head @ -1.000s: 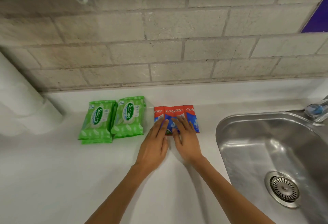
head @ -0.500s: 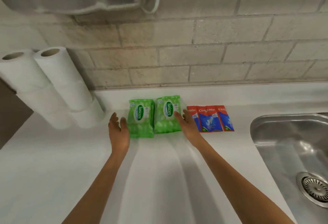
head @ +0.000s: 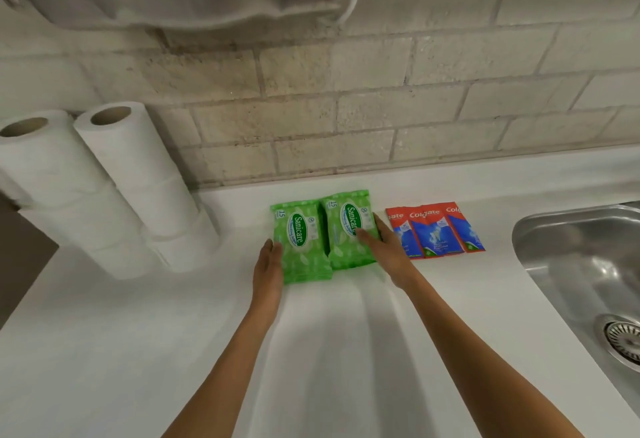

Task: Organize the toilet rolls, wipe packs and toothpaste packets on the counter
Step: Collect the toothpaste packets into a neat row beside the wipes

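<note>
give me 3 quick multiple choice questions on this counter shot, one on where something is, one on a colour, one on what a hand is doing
1. Where do the toothpaste packets lie?
A. between the wipe packs and the sink
B. in the sink
C. left of the wipe packs

2. What colour are the wipe packs?
A. blue
B. green
C. white

3. What is the right hand doing?
A. gripping a toothpaste packet
B. held above the sink
C. fingers laid on the right wipe pack

Answers:
1 A, the red and blue packets sit on the counter with the packs on one side and the basin on the other.
2 B, both wrappers are bright green.
3 C, its fingers lie across that pack's top.
</note>
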{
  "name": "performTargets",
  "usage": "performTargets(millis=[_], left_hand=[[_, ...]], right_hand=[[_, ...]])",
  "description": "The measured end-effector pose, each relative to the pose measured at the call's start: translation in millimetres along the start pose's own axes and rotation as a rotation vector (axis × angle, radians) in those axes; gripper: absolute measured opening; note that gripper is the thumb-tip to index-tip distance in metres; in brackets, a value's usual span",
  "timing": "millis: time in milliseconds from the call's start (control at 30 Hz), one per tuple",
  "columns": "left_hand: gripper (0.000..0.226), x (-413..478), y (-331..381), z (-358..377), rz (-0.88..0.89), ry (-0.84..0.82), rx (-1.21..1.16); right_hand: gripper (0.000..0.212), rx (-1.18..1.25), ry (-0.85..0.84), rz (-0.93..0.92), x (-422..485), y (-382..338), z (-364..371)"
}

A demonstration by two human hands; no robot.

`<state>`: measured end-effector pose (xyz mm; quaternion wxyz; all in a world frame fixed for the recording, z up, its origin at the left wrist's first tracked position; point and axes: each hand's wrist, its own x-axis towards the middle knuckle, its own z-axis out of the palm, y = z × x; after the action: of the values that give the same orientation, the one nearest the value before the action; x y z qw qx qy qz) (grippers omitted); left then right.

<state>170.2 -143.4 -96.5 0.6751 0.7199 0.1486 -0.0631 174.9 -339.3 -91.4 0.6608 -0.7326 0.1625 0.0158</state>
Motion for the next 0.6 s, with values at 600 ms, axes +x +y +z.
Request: performTargets(millis=[600], left_hand=[[0.05, 10.8, -13.4, -35.5, 0.063, 0.049, 0.045]], right_hand=[[0.055, -0.04, -0.047, -0.035, 5.6, 11.2, 42.1]])
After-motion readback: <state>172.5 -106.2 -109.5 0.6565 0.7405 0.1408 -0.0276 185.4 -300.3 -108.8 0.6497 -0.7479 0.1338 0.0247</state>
